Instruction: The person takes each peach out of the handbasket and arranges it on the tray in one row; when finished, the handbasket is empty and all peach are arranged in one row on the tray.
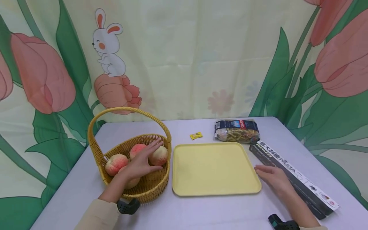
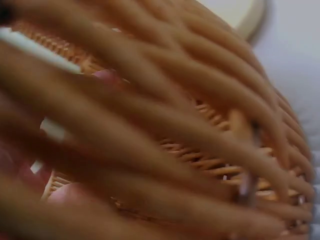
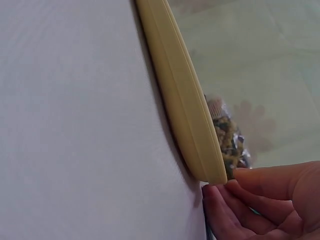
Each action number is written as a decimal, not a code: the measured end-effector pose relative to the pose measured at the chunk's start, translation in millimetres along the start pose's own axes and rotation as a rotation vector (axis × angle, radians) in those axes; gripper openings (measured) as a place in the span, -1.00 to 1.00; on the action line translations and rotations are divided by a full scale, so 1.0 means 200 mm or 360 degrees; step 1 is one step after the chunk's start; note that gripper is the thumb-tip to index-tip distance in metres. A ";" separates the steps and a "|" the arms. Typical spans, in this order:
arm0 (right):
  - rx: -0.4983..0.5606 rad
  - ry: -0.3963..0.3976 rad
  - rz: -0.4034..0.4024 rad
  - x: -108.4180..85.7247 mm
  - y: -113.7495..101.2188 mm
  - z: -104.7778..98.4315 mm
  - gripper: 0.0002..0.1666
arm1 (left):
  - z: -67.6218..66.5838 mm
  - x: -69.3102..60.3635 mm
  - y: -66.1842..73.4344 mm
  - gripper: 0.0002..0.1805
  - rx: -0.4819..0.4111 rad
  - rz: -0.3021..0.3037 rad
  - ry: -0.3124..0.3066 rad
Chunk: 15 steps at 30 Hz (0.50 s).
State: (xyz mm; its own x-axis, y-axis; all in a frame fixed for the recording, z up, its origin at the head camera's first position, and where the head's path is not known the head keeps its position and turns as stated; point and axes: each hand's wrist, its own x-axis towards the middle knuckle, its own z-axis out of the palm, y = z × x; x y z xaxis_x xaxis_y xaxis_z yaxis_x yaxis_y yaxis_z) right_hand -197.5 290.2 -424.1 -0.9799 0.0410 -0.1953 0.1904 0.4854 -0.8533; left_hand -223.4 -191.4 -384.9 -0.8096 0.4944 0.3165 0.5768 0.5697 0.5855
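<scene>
A wicker basket (image 1: pixel 148 195) with a tall handle stands on the left of the table and holds several pink and cream peaches (image 1: pixel 116 164). My left hand (image 1: pixel 142 163) reaches into it with fingers spread, around the near side of a pale peach (image 1: pixel 159 156); whether it touches that peach I cannot tell. In the left wrist view the basket's weave (image 2: pixel 200 130) is blurred and hides the fingers. At the right edge of a yellow tray (image 1: pixel 215 169), my right hand (image 1: pixel 273 179) pinches the rim, thumb above and fingertips lower, as the right wrist view shows.
A long black pasta box (image 1: pixel 293 179) lies slanted right of the tray, close to my right hand. Behind the tray are a bag of pasta (image 1: pixel 237 131) and a small yellow packet (image 1: pixel 196 135). A printed curtain (image 1: pixel 178 64) hangs behind the table.
</scene>
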 end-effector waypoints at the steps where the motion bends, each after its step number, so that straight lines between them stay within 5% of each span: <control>1: -0.0011 0.0002 0.0001 0.00 0.00 0.00 -0.35 | 0.01 0.01 0.00 -0.05 -0.0005 -0.0005 -0.0005; 15: 0.0017 0.0010 -0.0034 0.02 0.03 0.01 -0.41 | 0.04 0.02 -0.02 -0.25 0.0161 -0.0147 -0.0035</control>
State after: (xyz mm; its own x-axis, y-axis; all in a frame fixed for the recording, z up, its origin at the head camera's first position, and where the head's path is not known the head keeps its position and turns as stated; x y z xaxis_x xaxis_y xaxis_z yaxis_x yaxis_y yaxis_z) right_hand -199.6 291.0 -431.4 -0.9841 0.0361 -0.1739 0.1699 0.4770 -0.8623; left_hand -228.1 -186.2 -392.0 -0.8578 0.4502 0.2478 0.5088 0.6762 0.5328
